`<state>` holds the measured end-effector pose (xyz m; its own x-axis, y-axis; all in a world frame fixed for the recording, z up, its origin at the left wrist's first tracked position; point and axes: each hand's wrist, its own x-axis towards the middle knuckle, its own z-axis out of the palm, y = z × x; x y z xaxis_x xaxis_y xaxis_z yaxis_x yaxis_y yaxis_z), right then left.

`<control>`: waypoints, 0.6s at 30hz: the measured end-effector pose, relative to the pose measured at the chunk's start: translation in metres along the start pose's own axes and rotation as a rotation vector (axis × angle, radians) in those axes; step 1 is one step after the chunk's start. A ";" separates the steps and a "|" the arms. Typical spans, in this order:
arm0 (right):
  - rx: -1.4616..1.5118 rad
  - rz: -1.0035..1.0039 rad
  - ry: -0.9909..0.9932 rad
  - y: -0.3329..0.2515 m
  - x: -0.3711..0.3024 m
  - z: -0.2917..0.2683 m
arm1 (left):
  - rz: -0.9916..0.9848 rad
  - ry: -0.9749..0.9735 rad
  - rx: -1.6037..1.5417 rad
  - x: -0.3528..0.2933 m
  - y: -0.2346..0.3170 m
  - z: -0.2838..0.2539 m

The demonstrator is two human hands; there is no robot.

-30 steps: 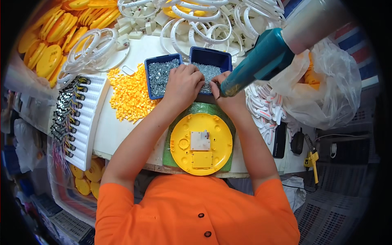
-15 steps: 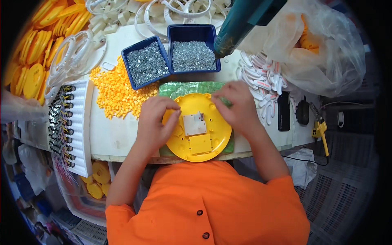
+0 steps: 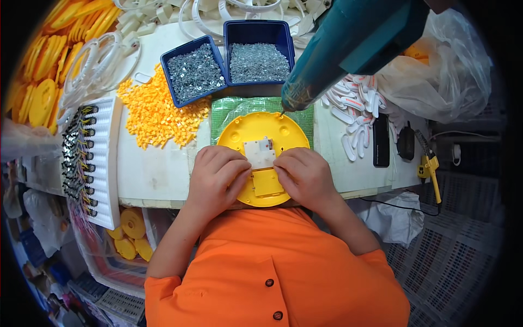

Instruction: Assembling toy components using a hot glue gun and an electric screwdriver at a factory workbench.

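Note:
A round yellow plastic cover (image 3: pixel 233 134) lies inside-up on a green mat (image 3: pixel 222 113) at the table's front edge. Set in its middle are a white rectangular housing (image 3: pixel 259 157) and a yellow rectangular panel (image 3: pixel 268 183). My left hand (image 3: pixel 219 177) rests over the cover's left side, fingers pinched together beside the housing. On the other side my right hand (image 3: pixel 304 175) has its fingers curled closed, tips by the housing's right edge. What either pinch holds, if anything, is hidden. A teal power screwdriver (image 3: pixel 327 60) slants down, its bit at the cover's far rim.
Two blue bins (image 3: pixel 259 31) of small metal parts stand behind the mat. Left lie a pile of small yellow pieces (image 3: pixel 158 117) and a white foam tray (image 3: pixel 106 163) with wired parts. White strips (image 3: pixel 357 117), a black phone-like slab (image 3: pixel 381 140) and a soldering iron (image 3: pixel 432 174) are on the right.
Both hands have come down and inward to the white housing, my right one from the far rim. The screwdriver has come lower, its bit now at the cover's rim.

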<state>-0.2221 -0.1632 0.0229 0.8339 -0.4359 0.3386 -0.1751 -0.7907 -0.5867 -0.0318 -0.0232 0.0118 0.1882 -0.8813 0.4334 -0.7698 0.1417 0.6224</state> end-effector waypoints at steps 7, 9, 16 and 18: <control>-0.019 -0.022 -0.028 0.004 0.009 -0.011 | 0.031 -0.025 0.051 -0.002 -0.001 -0.002; 0.004 -0.014 -0.021 0.004 0.016 -0.016 | 0.036 -0.032 0.069 -0.002 -0.002 -0.003; 0.059 0.013 0.294 0.010 0.050 -0.039 | 0.063 0.223 -0.125 -0.002 0.010 -0.029; 0.168 0.077 0.331 0.008 0.061 -0.047 | 0.158 0.351 -0.185 0.009 0.042 -0.061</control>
<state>-0.1979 -0.2167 0.0734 0.6029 -0.6280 0.4921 -0.1191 -0.6807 -0.7228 -0.0253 0.0018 0.0815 0.2981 -0.6398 0.7083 -0.6891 0.3693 0.6235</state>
